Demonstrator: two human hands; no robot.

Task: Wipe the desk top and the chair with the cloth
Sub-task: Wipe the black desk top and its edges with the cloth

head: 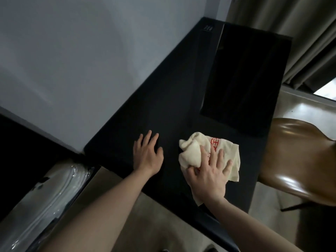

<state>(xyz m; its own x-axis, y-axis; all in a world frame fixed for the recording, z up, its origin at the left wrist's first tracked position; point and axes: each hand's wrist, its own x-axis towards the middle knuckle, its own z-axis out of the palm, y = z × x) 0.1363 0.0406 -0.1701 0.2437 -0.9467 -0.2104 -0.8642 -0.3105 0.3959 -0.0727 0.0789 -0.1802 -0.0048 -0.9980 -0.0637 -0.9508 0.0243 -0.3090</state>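
Your right hand (209, 171) presses flat, fingers spread, on the crumpled cream cloth with red print (209, 151), which lies near the front edge of the matte black desk top (163, 99). Your left hand (147, 155) rests open beside it. Keep even pressure; judge overlapping strokes toward the glossy black panel (241, 79), then the brown leather chair (300, 160).

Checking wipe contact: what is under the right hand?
The cream cloth, bunched on the dark desk top, lies under the right hand. The desk surface beneath the cloth is covered and cannot be seen.
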